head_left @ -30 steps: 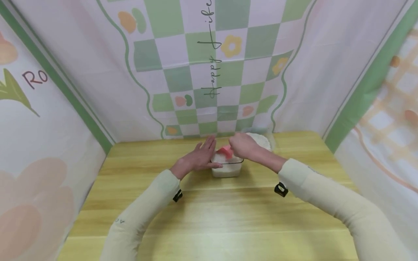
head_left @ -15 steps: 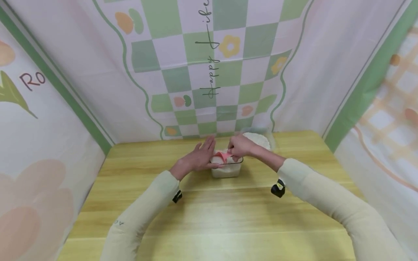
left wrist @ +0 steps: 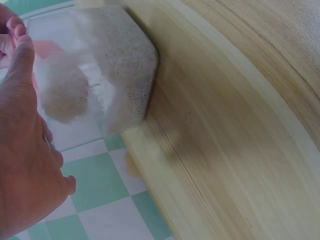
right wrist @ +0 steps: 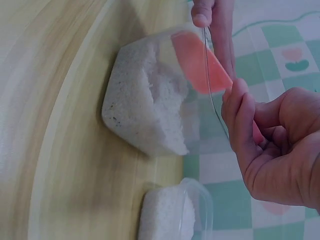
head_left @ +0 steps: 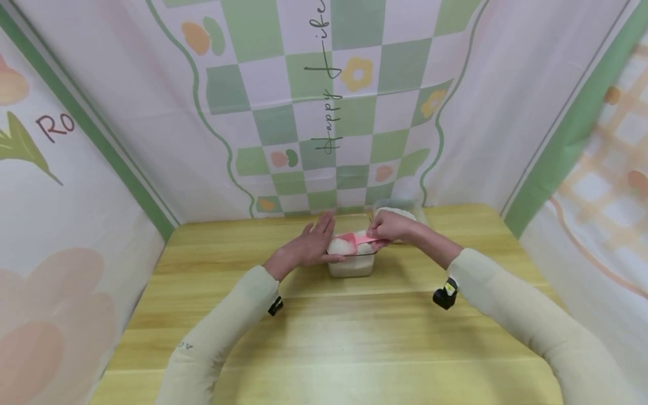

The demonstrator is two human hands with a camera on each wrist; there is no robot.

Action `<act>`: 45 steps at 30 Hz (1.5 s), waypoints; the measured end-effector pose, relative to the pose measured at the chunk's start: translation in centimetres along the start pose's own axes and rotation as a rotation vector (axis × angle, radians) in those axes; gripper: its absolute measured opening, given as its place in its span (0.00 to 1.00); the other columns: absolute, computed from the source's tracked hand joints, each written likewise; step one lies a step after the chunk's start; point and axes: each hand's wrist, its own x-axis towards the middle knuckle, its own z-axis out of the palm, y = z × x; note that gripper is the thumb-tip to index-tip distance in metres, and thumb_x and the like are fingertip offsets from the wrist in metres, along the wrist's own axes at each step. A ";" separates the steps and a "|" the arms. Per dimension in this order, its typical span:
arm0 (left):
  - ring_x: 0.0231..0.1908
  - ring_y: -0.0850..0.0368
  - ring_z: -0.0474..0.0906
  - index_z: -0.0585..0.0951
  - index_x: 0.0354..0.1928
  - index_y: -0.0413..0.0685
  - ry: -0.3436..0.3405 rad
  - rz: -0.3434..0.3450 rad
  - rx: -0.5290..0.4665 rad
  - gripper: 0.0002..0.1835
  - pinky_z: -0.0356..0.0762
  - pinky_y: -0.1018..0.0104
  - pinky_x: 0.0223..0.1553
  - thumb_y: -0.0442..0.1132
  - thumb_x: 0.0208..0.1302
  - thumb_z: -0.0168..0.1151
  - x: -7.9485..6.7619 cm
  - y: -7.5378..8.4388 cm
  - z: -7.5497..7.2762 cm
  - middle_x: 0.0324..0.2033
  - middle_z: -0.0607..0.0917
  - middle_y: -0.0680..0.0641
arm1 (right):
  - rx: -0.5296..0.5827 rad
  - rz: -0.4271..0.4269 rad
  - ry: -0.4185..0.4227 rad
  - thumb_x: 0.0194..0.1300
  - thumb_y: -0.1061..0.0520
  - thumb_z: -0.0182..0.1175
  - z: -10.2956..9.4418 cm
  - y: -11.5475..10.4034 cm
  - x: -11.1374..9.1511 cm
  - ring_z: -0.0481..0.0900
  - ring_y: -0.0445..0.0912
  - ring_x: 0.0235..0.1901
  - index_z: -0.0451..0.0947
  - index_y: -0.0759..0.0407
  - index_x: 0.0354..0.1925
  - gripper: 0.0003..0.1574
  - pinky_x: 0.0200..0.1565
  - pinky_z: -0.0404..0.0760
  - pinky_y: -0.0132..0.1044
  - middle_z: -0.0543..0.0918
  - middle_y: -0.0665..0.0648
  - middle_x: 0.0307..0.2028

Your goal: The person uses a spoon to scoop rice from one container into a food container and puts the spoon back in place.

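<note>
In the head view, my right hand (head_left: 394, 226) pinches the handle of a pink scoop (head_left: 361, 239) over a clear box (head_left: 351, 270). White grains that look like rice fill the scoop's bowl. More of the grains (right wrist: 130, 95) lie in the box, heaped unevenly in the right wrist view, where the scoop (right wrist: 197, 62) is up at rim level. My left hand (head_left: 310, 246) rests against the box's left side, fingers straight and thumb along the near rim. From the left wrist, the scoop is partly hidden behind that hand (left wrist: 30, 135) and the box wall.
A second clear container (head_left: 396, 212) of white grains stands behind my right hand, near the table's back edge. The wooden table (head_left: 324, 337) meets a green-and-white checked curtain (head_left: 354, 112) at the back, with printed cloth on both sides.
The right hand has drawn back to the right and the scoop has levelled out from its tilted dip in the grains, now loaded. The left hand has stayed in place.
</note>
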 end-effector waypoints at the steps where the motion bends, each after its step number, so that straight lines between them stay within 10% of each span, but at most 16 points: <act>1: 0.79 0.49 0.26 0.34 0.78 0.38 0.000 0.001 0.002 0.59 0.43 0.44 0.77 0.74 0.67 0.44 0.0 0.0 0.0 0.79 0.29 0.41 | 0.024 0.002 -0.006 0.69 0.68 0.51 -0.1 0.2 -0.2 0.82 0.36 0.18 0.81 0.77 0.31 0.15 0.26 0.78 0.25 0.82 0.48 0.15; 20: 0.80 0.45 0.29 0.36 0.78 0.34 0.031 0.035 -0.022 0.58 0.45 0.45 0.77 0.72 0.68 0.44 -0.3 0.1 0.3 0.78 0.29 0.39 | 0.357 0.043 -0.019 0.75 0.69 0.45 -0.8 3.4 -2.1 0.79 0.35 0.23 0.71 0.89 0.52 0.20 0.30 0.80 0.24 0.82 0.51 0.22; 45: 0.80 0.46 0.28 0.35 0.78 0.36 0.020 0.017 -0.012 0.58 0.45 0.46 0.77 0.73 0.68 0.44 -0.2 0.1 -0.1 0.79 0.30 0.40 | 0.386 0.048 0.079 0.75 0.69 0.43 -3.0 4.2 -4.2 0.82 0.37 0.30 0.66 0.87 0.59 0.22 0.35 0.81 0.25 0.82 0.52 0.28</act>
